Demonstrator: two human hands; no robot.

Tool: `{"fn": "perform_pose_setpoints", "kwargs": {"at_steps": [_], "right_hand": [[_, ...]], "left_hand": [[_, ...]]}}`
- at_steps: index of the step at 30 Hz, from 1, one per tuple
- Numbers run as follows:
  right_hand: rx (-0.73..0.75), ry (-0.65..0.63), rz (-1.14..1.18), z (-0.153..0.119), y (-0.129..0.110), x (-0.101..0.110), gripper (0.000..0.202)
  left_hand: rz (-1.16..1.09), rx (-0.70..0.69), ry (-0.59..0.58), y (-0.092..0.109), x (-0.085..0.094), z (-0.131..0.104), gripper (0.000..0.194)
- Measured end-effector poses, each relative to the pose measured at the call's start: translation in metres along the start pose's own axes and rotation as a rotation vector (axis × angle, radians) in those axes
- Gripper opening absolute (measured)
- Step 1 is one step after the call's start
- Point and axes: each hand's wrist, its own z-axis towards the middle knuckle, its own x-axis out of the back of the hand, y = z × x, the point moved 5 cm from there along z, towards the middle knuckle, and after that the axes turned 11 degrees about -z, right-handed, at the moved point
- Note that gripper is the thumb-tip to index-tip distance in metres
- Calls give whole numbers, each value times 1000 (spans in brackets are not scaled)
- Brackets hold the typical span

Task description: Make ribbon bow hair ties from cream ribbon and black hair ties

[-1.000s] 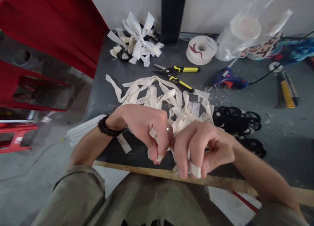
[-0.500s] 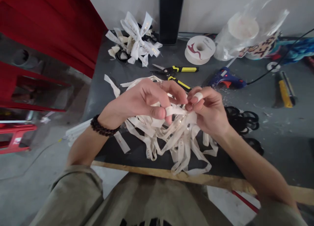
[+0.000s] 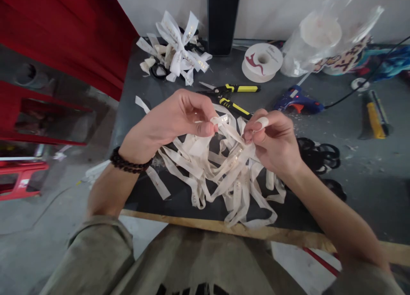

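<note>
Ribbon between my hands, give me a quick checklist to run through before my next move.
1. Left hand pinching the held ribbon: ok, between thumb and finger.
2. Right hand pinching it: ok, at the fingertips.
3. Held ribbon separate from the loose ribbons: cannot tell, they overlap in view.
4. Snips closed: not ok, handles spread apart.
5. Glue gun light lit: ok, a small red light shows.
6. Glue gun hot: cannot tell from the picture.

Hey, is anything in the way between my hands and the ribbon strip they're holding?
Nothing visible blocks them: the left hand and right hand pinch the ribbon strip. Whether the white wrap on a right finger touches it, I can't tell.
</note>
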Motion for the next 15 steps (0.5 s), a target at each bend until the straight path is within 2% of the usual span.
{"fn": "perform_pose_setpoints", "kwargs": {"at_steps": [2, 4, 6, 8, 10, 15], "right_hand": [[-8, -6, -7, 0, 1, -1, 35], [-1, -23, -1, -1, 1, -4, 35], [17, -35, 17, -2, 2, -6, 34], [10, -36, 21, -3, 3, -6, 32], [-13, -26, 16, -3, 3, -5, 32], [-39, -31, 38, -4, 0, -2, 32]], "left_hand": [[-59, -79, -22, 1, -3, 1, 25], [-166, -143, -94, -2, -10, 2, 23], [-262, -163, -177, -7, -19, 1, 16], [-262, -165, -210, -11, -26, 0, 16], [-247, -172, -194, -13, -29, 1, 24], [-263, -118, -68, -22, -27, 4, 34]]}}
